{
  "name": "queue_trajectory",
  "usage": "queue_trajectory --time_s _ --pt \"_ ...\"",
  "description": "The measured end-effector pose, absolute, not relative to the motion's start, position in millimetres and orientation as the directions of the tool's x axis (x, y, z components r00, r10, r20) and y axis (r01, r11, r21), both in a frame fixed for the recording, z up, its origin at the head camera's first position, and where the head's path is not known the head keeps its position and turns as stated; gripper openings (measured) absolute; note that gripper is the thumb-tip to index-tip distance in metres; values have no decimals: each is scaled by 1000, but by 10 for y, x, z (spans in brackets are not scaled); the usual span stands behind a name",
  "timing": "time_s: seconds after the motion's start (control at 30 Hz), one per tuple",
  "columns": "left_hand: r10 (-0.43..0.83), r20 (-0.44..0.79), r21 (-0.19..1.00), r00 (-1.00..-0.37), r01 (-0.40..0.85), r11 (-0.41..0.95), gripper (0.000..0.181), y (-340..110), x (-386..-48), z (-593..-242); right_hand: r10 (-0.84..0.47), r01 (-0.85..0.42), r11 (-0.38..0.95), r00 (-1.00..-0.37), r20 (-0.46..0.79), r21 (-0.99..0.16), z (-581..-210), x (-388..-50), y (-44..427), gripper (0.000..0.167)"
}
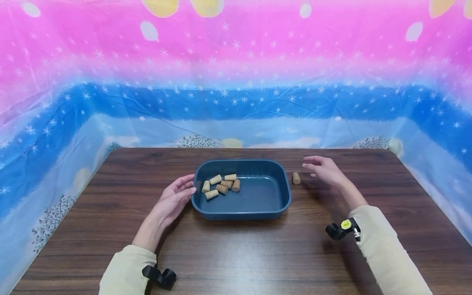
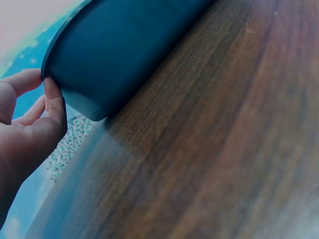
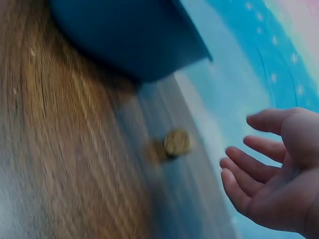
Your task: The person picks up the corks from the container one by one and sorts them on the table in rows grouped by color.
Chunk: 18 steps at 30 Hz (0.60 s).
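Thumb and fingers of my left hand (image 1: 173, 200) pinch the rim at the left end of a dark blue plastic tub (image 1: 241, 215). In the left wrist view, the fingertips (image 2: 51, 89) meet the tub's edge. Several corks (image 1: 221, 189), some pale and some darker brown, lie in the tub's left half. A single cork (image 1: 296, 178) is on the table just right of the tub; I cannot tell whether it stands or lies. My right hand (image 1: 324, 170) hovers beyond that cork on the right, fingers loosely bent and holding nothing; the right wrist view shows it apart from the cork (image 3: 177, 143).
The dark wood-grain table (image 1: 228, 254) carries the tub near its far edge. A pink and blue snowflake cloth (image 1: 236, 98) hangs behind and at both sides. Black mounts (image 1: 160, 277) are strapped at both sleeves.
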<state>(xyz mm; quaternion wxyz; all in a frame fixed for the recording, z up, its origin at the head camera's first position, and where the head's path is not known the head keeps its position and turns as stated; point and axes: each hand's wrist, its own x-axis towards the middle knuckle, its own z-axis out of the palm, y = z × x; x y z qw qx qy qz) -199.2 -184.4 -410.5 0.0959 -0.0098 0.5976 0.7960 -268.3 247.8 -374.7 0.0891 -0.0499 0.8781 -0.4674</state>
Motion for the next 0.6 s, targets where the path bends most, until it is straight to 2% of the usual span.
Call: queue_trajectory --time_s 0.2,0.6 --pt "140 -122 946 -983 -158 -282 54 -1847 -1995 -4113 -182 -151 636 -982 42 -757 -3553 -2584 2203 40" --pt "137 -122 944 -983 -157 -289 53 -1842 -1989 -4111 -249 -233 584 -963 101 -778 -3332 -2409 1696 38"
